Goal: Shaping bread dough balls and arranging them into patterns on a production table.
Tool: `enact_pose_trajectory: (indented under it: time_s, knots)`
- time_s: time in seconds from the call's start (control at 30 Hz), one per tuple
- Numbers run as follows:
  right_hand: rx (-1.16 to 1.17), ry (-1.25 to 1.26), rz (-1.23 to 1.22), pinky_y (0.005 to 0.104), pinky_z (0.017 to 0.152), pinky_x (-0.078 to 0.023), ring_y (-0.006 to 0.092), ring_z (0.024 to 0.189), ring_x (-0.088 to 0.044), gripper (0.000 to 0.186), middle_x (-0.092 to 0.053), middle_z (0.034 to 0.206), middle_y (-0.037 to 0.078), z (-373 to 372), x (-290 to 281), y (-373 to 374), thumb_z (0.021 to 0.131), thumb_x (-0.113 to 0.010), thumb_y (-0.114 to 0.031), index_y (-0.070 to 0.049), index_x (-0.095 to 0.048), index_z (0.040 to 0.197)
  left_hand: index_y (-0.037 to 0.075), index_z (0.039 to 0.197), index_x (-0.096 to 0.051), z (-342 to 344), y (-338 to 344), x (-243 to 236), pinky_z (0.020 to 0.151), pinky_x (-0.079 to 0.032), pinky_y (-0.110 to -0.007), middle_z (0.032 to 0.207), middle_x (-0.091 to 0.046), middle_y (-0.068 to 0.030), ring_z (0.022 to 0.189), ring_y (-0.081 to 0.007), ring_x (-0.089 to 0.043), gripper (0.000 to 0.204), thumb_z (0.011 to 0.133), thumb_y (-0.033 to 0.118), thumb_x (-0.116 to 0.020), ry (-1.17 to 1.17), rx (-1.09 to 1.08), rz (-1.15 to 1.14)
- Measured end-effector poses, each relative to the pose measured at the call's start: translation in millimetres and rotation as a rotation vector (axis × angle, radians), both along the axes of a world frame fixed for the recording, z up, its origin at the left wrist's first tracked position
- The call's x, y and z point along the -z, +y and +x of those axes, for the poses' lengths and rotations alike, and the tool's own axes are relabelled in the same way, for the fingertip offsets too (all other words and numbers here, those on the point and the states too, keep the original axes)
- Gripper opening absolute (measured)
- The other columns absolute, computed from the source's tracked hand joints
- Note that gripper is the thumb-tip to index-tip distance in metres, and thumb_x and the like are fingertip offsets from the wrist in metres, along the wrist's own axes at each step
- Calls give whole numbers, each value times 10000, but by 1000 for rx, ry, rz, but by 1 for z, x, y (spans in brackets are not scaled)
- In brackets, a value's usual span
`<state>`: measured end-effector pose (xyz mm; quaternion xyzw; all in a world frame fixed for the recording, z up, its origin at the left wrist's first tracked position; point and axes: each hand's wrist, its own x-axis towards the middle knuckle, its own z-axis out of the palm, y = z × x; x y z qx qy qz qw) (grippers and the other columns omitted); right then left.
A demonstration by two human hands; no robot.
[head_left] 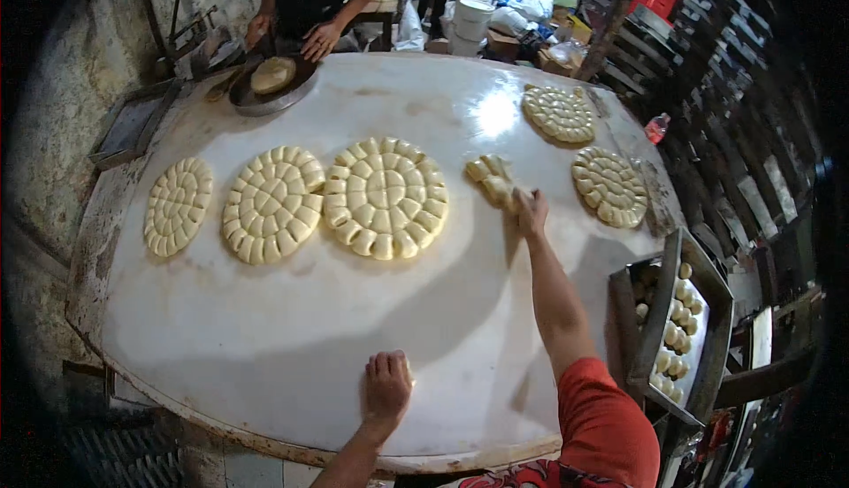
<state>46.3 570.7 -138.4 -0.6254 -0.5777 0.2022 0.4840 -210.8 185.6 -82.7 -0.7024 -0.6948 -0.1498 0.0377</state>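
My right hand (pixel 531 214) reaches far across the white table and closes on the near end of a cut strip of dough pieces (pixel 489 175). Close to the front edge, my left hand (pixel 388 391) is curled down on the tabletop around a piece of dough (pixel 410 371); only a pale sliver of it shows past the fingers. Left of the strip lies a large scored dough round (pixel 386 196). A second scored round (pixel 273 204) touches or nearly touches it, and a third (pixel 179 207) lies farther left.
Two more dough rounds (pixel 560 114) (pixel 609 186) lie at the far right. A metal tray (pixel 669 307) at the right edge holds dough balls (pixel 679 333). Across the table (pixel 292 338), another person's hand (pixel 321 41) is near a round pan (pixel 281 99) of dough. Racks (pixel 725 99) stand at right.
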Motion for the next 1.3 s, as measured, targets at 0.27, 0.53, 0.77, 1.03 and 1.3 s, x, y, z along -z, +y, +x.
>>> enact_pose_trajectory:
  time_s: [0.27,0.53,0.77,1.03,1.3]
  knots:
    - [-180,-34,-94,329,719,-442,181,860,-518,296,-534,949,107,65,-17,-344,784,-575,-55,-6,-484,1061,55,804,-556,12,-7,3,733,-431,-405,842,-532,-95,811,-282,-510,129,803,178,-596,-362,168,98]
    - [-234,-798,-236,484,850,-360,353,996,-477,208,-550,968,173,152,-37,-426,849,-557,-250,-65,-592,938,44,773,-499,72,-101,-4,700,-406,-456,823,-499,-126,809,-327,-478,203,784,204,-624,-305,-60,-88]
    - [-554,-721,-60,447,807,-381,325,942,-480,239,-535,965,137,9,-27,-454,818,-531,-258,-78,-574,970,31,889,-570,134,-39,-24,902,-383,-449,997,-528,-141,1033,-329,-462,192,884,209,-500,-200,-360,-167]
    - [-378,-700,-61,461,772,-365,311,915,-470,236,-516,966,153,127,-27,-409,768,-561,-256,-118,-590,957,62,875,-538,32,-99,10,770,-391,-487,978,-483,-147,966,-337,-458,188,796,224,-593,9,-458,-97]
    - [-574,-635,15,414,804,-410,295,940,-478,203,-530,926,115,15,-21,-440,780,-575,-288,-88,-585,813,27,709,-541,107,-57,17,832,-356,-462,768,-514,-144,824,-329,-491,160,782,167,-568,-252,89,-46]
